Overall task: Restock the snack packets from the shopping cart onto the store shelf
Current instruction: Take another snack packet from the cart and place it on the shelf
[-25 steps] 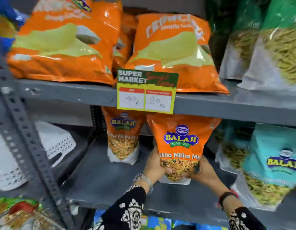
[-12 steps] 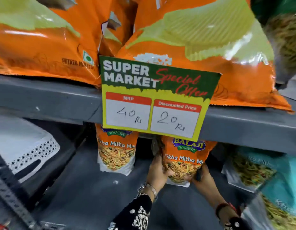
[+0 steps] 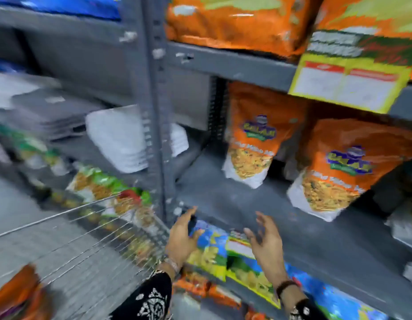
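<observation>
Pulling back from the grey metal shelf (image 3: 235, 199), a person's left hand (image 3: 180, 239) and right hand (image 3: 266, 241) hang empty, fingers spread and loosely curled, with no grip on anything. A second ago both hands were clasped around an orange Balaji snack packet (image 3: 334, 181); that packet now stands upright on the shelf by itself, leaning a little, near a matching orange packet (image 3: 251, 144) set further back and to the left. Both sit beneath the yellow-and-green price card (image 3: 348, 82) clipped to the shelf above, where larger orange crisp bags (image 3: 235, 21) lie. The view has swung left and blurred, bringing the wire shopping cart (image 3: 85, 239) into frame at lower left, with what looks like another orange packet (image 3: 18, 294) at its near corner; its exact position is lost in the blur. On this reading, one packet has just been placed and released, and the turn toward the cart suggests the next one is about to be fetched. The shelf has open space to the left of the two packets for more stock.
</observation>
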### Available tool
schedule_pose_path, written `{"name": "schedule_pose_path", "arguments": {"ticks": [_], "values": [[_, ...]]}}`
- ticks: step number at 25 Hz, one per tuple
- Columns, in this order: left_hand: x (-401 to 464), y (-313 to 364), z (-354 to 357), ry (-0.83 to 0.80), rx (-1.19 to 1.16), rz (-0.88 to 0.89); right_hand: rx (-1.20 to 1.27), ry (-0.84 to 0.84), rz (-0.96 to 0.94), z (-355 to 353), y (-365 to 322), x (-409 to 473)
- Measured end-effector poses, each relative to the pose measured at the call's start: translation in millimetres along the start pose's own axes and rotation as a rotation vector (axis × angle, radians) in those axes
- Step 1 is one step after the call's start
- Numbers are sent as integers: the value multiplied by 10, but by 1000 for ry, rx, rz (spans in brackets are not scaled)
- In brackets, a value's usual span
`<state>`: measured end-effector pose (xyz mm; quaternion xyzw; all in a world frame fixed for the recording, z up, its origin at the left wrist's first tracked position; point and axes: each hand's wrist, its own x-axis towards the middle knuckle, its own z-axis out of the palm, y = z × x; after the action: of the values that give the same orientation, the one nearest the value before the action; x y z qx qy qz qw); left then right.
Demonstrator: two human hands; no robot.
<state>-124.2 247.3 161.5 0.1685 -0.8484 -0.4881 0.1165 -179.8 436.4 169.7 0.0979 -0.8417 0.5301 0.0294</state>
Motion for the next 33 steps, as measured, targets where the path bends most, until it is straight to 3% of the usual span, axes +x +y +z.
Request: {"name": "schedule_pose_path", "arguments": {"ticks": [3, 10, 16, 20, 23, 25, 29, 33], "values": [[-481, -637, -706, 18, 18, -214, -94, -327, -130, 746, -260, -188], [-1678, -2131, -1632, -293, 324, -704, -301, -1171, -206, 2481, -449, -796], [-2056, -2985, -2022, -275, 304, -1135, -511, -1551, -126, 3708, -263, -1283], [-2024, -3401, -2063, 27, 90, -1107, -566, -1630, -101, 4263, -85, -1547], [-1972, -3606, -1951, 358, -121, -1062, -408, -1689, -10, 4458, 25, -1683], [-1926, -3728, -1881, 485, -217, -1026, -335, -1612, 56, 4551, 81, -1756], [-1843, -3768, -1845, 625, -326, -967, -326, -1439, 116, 4608, 135, -1761], [-1780, -3547, -1901, 583, -325, -933, -330, -1395, 144, 4409, 41, -1663]]}}
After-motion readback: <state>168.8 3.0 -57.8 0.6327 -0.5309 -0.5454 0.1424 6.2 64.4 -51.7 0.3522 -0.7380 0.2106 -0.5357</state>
